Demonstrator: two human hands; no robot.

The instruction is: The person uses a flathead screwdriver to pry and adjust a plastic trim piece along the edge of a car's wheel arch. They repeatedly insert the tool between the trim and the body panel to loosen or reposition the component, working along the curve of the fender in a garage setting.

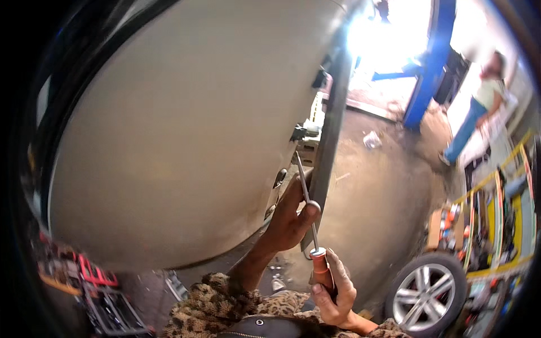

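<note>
My right hand [338, 293] is wrapped around the orange-brown handle of a screwdriver [322, 270]. The tool's long thin metal shaft points up and away, its tip beside the edge of a large pale vehicle panel [186, 129]. Farther up the shaft, my left hand [290, 217] pinches it between thumb and fingers. Some of the left fingers are hidden behind the shaft, at a narrow gap next to a long grey strip [332, 124]. Inside that gap sit black clips [298, 133] and light-coloured parts. What the tip touches, if anything, is too small to tell.
A wheel with a silver rim [422, 296] lies at the lower right, beside a yellow-framed rack [501, 219] full of parts. Beyond are a blue lift post [428, 67] and a person [479, 107] standing. Red and black frames [98, 276] lie at lower left.
</note>
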